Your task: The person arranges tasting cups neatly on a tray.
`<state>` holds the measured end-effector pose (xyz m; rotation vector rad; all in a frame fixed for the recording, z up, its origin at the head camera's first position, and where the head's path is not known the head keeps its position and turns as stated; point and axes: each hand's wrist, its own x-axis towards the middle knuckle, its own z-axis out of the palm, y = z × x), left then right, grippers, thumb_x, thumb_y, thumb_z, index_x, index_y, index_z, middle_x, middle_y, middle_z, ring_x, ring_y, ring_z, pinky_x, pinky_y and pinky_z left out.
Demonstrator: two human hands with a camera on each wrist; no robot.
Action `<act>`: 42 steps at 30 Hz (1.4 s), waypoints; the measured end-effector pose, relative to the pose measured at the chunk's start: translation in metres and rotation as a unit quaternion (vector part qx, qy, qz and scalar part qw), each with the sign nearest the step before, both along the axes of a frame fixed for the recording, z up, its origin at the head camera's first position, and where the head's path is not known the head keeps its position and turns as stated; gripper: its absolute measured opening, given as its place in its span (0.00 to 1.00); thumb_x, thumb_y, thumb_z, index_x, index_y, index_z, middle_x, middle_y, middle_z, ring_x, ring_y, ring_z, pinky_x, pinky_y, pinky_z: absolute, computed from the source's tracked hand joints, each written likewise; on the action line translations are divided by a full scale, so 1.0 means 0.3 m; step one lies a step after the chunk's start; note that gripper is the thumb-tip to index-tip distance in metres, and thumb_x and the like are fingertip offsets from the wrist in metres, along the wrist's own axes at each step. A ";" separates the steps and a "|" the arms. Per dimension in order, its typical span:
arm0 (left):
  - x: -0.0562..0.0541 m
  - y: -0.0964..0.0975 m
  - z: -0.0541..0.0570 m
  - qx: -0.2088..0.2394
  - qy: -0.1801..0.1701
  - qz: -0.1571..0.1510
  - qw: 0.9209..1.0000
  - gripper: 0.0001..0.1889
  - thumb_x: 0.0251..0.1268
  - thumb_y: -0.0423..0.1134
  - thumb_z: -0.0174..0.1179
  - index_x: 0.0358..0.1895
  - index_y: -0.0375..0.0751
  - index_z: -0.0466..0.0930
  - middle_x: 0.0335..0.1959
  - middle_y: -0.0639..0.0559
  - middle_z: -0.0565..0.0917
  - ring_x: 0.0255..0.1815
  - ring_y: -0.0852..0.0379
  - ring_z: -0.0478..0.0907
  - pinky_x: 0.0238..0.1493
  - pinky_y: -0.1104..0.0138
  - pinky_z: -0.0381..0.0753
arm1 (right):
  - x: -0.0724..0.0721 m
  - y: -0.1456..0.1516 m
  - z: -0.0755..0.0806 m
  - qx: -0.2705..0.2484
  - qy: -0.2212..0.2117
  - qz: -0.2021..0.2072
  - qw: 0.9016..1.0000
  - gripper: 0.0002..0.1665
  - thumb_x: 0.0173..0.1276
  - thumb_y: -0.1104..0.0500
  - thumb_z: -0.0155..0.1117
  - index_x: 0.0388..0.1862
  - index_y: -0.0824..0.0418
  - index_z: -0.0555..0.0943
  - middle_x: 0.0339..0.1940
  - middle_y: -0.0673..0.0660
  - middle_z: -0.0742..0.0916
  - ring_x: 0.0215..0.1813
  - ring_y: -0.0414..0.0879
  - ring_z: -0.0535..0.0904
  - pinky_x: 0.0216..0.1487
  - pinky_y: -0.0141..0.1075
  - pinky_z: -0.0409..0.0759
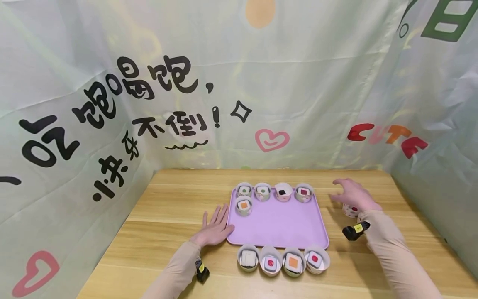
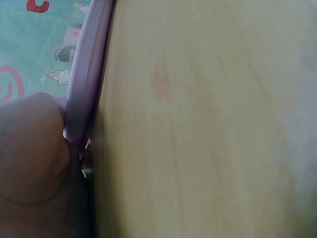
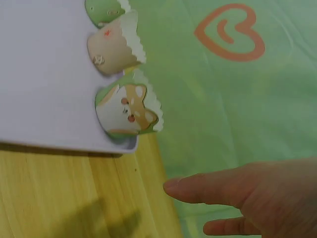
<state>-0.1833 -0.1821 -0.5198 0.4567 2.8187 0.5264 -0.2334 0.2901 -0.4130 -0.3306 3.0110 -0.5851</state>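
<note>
My left hand [image 1: 213, 230] lies spread on the wooden table, its thumb against the left edge of a lilac tray [image 1: 278, 228]. To the tray's right, my right hand [image 1: 354, 196] hovers with nothing in its fingers, thumb and forefinger apart. Beneath it, partly hidden, stands a paper cup [image 1: 349, 211] with a red-centred piece inside. Several paper cups holding sushi-like pieces line the tray's back edge. A cup with an orange-centred piece [image 1: 244, 206] sits in front of the back-left one. In the right wrist view, a dog-face cup [image 3: 128, 106] occupies the tray's corner.
In front of the tray stands a row of several paper cups, among them one with a white piece [image 1: 248, 258] and one with an orange-centred piece [image 1: 293, 263]. A printed cloth [image 1: 306, 99] hangs behind the table and along both sides.
</note>
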 end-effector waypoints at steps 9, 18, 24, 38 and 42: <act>-0.006 0.000 -0.020 -0.009 0.005 0.006 1.000 0.39 0.79 0.61 0.35 0.82 0.44 0.39 0.85 0.52 0.37 0.86 0.48 0.32 0.79 0.38 0.21 | -0.011 0.027 -0.025 0.004 -0.016 0.001 1.000 0.37 0.64 0.55 0.67 0.65 0.77 0.71 0.62 0.80 0.77 0.62 0.77 0.72 0.58 0.67 0.75; -0.006 -0.001 -0.023 -0.004 0.004 0.009 1.000 0.39 0.79 0.61 0.36 0.83 0.43 0.39 0.85 0.52 0.37 0.86 0.48 0.32 0.79 0.38 0.21 | -0.016 0.038 -0.038 0.000 -0.052 -0.008 0.999 0.36 0.62 0.57 0.68 0.64 0.77 0.71 0.62 0.81 0.76 0.57 0.71 0.75 0.54 0.63 0.77; -0.004 0.000 -0.023 -0.004 0.004 0.009 1.000 0.39 0.79 0.61 0.36 0.82 0.43 0.40 0.85 0.52 0.37 0.86 0.48 0.32 0.79 0.38 0.21 | -0.018 0.051 -0.042 -0.002 -0.070 -0.013 0.997 0.37 0.61 0.58 0.68 0.64 0.77 0.71 0.61 0.81 0.76 0.53 0.67 0.76 0.50 0.59 0.78; -0.010 -0.003 -0.025 -0.003 0.008 0.006 1.000 0.39 0.79 0.61 0.36 0.82 0.43 0.40 0.85 0.52 0.38 0.86 0.48 0.32 0.79 0.38 0.22 | -0.022 0.066 -0.047 -0.007 -0.126 -0.013 0.992 0.32 0.58 0.63 0.67 0.59 0.77 0.71 0.48 0.74 0.82 0.43 0.57 0.77 0.40 0.44 0.79; -0.009 -0.002 -0.026 -0.002 0.008 0.006 1.000 0.39 0.79 0.61 0.36 0.83 0.43 0.40 0.85 0.52 0.38 0.86 0.48 0.32 0.79 0.38 0.22 | -0.023 0.069 -0.053 -0.008 -0.139 -0.004 0.990 0.31 0.57 0.65 0.65 0.58 0.77 0.71 0.47 0.75 0.81 0.44 0.58 0.78 0.39 0.44 0.80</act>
